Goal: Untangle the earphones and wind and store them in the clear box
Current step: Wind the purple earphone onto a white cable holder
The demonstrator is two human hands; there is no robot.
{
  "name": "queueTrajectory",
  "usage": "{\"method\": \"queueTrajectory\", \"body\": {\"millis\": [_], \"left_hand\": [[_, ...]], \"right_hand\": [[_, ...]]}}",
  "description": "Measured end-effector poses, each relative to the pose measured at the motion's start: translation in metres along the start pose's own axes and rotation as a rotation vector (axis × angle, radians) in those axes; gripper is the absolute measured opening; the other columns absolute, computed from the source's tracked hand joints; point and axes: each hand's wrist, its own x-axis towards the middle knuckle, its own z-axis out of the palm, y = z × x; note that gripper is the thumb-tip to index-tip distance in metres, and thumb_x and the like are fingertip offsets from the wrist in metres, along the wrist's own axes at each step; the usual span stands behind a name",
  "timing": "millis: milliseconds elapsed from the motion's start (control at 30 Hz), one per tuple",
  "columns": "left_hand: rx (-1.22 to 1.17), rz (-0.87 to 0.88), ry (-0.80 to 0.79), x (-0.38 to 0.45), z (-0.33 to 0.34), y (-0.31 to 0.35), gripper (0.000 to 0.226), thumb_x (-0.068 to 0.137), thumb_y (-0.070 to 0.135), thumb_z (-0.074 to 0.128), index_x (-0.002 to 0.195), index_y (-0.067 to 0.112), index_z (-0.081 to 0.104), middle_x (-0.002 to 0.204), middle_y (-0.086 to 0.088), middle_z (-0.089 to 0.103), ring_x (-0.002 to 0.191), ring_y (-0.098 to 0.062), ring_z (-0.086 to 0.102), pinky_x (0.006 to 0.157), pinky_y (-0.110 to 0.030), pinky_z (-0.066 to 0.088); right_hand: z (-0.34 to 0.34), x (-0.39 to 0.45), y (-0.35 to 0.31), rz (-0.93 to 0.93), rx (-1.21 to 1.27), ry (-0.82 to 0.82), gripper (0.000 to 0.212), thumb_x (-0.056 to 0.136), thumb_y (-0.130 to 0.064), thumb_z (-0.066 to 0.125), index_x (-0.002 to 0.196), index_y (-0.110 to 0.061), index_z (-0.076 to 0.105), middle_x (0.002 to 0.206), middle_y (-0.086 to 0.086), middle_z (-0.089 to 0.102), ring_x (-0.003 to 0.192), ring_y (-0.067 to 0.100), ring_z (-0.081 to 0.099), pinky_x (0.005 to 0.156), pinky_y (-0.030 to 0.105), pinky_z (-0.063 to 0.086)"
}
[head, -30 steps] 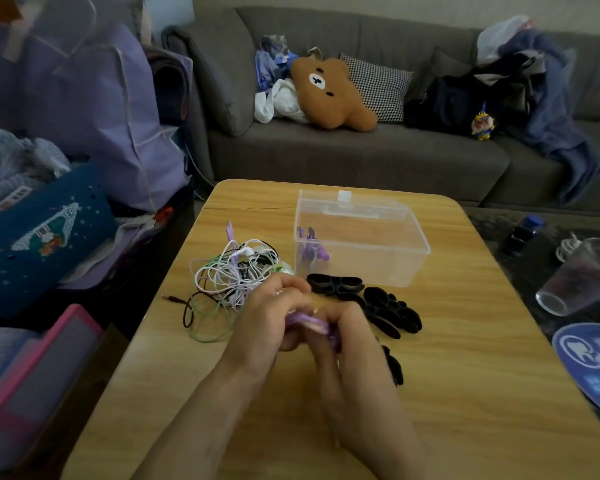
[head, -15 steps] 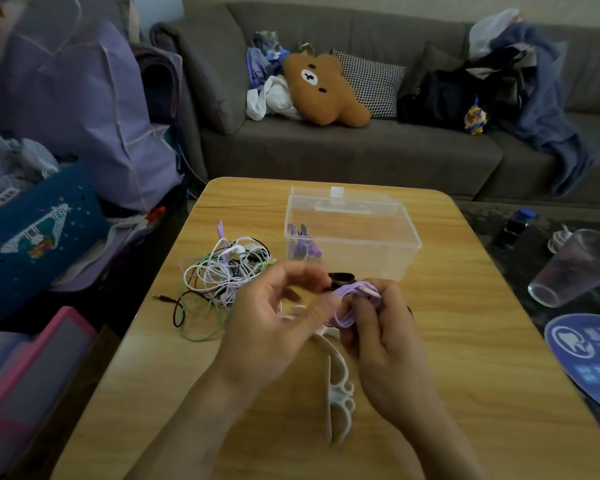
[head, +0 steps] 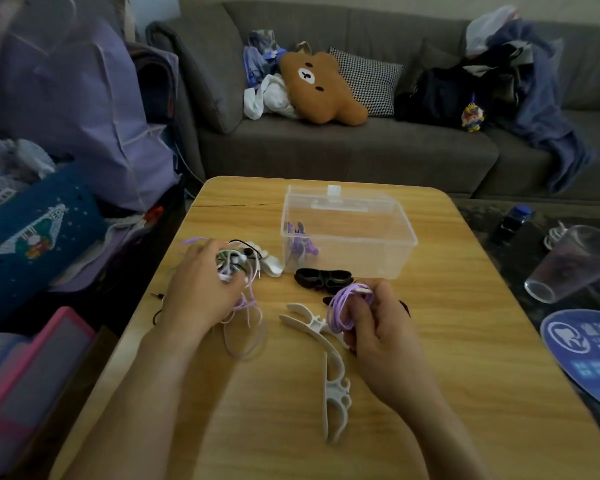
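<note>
**Both hands busy with earphone cords**

I see my right hand (head: pixel 378 327) curled around a wound coil of purple earphone cord (head: pixel 347 306), thumb and fingers pinching it just above the table (head: pixel 465 341). My left hand (head: pixel 201 289) sits on the tangled earphone pile (head: pixel 232 263), fingers bent over the white, green and black cords and grabbing them; a loose purple cord loop (head: pixel 246 327) trails out beneath it. Clear box (head: pixel 347 233) stands open-topped past the hands at table center, one purple winder (head: pixel 300 242) inside at its left end. White cord winders (head: pixel 329 368) lie between my hands; a black winder (head: pixel 323 278) lies just in front of the box. Tipped plastic cup (head: pixel 575 265) far right.
</note>
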Motion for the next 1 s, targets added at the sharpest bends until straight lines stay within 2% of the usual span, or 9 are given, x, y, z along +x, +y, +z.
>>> {"method": "queueTrajectory", "body": {"millis": [233,333,400,467,600,700,833,900,1000], "left_hand": [[-0.147,-0.069,0.303,-0.004,-0.016,-0.003,0.030,0.086,0.019,0.071,0.113,0.011,0.062,0.120,-0.017,0.057,0.102,-0.033,0.057,0.080,-0.035,0.041],[-0.115,-0.063,0.192,-0.010,-0.023,-0.001,0.025,0.088,0.025,0.071,0.110,0.015,0.065,0.113,-0.008,0.064,0.091,-0.022,0.057,0.078,-0.035,0.041],[0.045,-0.098,0.143,-0.014,-0.022,0.001,0.031,0.087,0.034,0.070,0.115,0.020,0.067,0.118,-0.010,0.063,0.103,-0.030,0.054,0.086,-0.043,0.043],[0.183,-0.112,0.201,-0.023,-0.018,0.013,0.040,0.086,0.037,0.070,0.122,0.020,0.065,0.133,-0.015,0.053,0.127,-0.039,0.038,0.099,-0.055,0.033],[0.102,0.231,0.349,-0.050,0.000,0.048,0.032,0.082,0.026,0.070,0.114,0.020,0.066,0.128,-0.006,0.054,0.131,-0.033,0.038,0.104,-0.058,0.031],[0.075,0.293,0.091,-0.058,0.007,0.058,0.021,0.089,0.028,0.064,0.110,0.028,0.065,0.127,0.007,0.053,0.131,-0.020,0.040,0.104,-0.043,0.023],[0.227,0.381,-0.297,-0.059,0.016,0.047,0.057,0.096,0.029,0.057,0.146,0.047,0.035,0.161,0.015,0.017,0.151,-0.015,-0.006,0.120,-0.051,0.001],[0.261,0.413,-0.362,-0.061,0.021,0.048,0.055,0.098,0.029,0.054,0.146,0.048,0.036,0.164,0.013,0.011,0.150,-0.016,-0.015,0.119,-0.053,-0.006],[0.302,0.444,-0.274,-0.064,0.022,0.053,0.034,0.094,0.038,0.060,0.128,0.041,0.057,0.160,0.010,0.025,0.150,-0.018,-0.007,0.118,-0.049,-0.005]], "right_hand": [[-0.014,0.003,-0.001,0.069,-0.367,-0.137,0.006,0.105,-0.022,0.044,0.106,-0.022,0.049,0.075,0.001,0.064,0.065,0.022,0.059,0.058,0.044,0.045],[-0.014,0.004,-0.001,0.083,-0.448,-0.181,0.009,0.106,-0.024,0.040,0.107,-0.018,0.048,0.077,0.004,0.064,0.065,0.025,0.059,0.057,0.047,0.044],[-0.015,0.004,-0.001,0.096,-0.460,-0.188,0.010,0.106,-0.025,0.039,0.108,-0.019,0.048,0.077,0.003,0.065,0.064,0.024,0.059,0.056,0.046,0.044],[-0.017,0.004,-0.002,0.094,-0.449,-0.169,0.011,0.107,-0.025,0.039,0.108,-0.020,0.048,0.075,0.001,0.064,0.063,0.022,0.058,0.055,0.044,0.043],[-0.025,0.006,-0.005,0.090,-0.416,-0.113,0.010,0.106,-0.024,0.040,0.107,-0.021,0.049,0.079,-0.002,0.061,0.070,0.016,0.057,0.064,0.040,0.045],[-0.027,0.006,-0.004,0.118,-0.383,-0.096,0.012,0.106,-0.026,0.040,0.106,-0.021,0.051,0.079,-0.001,0.061,0.069,0.014,0.056,0.064,0.038,0.046],[-0.026,0.007,-0.003,0.092,-0.382,-0.113,0.011,0.107,-0.024,0.041,0.102,-0.020,0.051,0.075,0.000,0.060,0.063,0.015,0.054,0.058,0.036,0.041],[-0.025,0.008,-0.003,0.073,-0.385,-0.109,0.011,0.106,-0.024,0.041,0.102,-0.021,0.051,0.075,0.000,0.061,0.065,0.017,0.055,0.062,0.041,0.043],[-0.025,0.008,-0.002,0.076,-0.365,-0.089,0.011,0.106,-0.025,0.042,0.102,-0.022,0.052,0.077,0.000,0.063,0.067,0.016,0.057,0.062,0.039,0.045]]}}
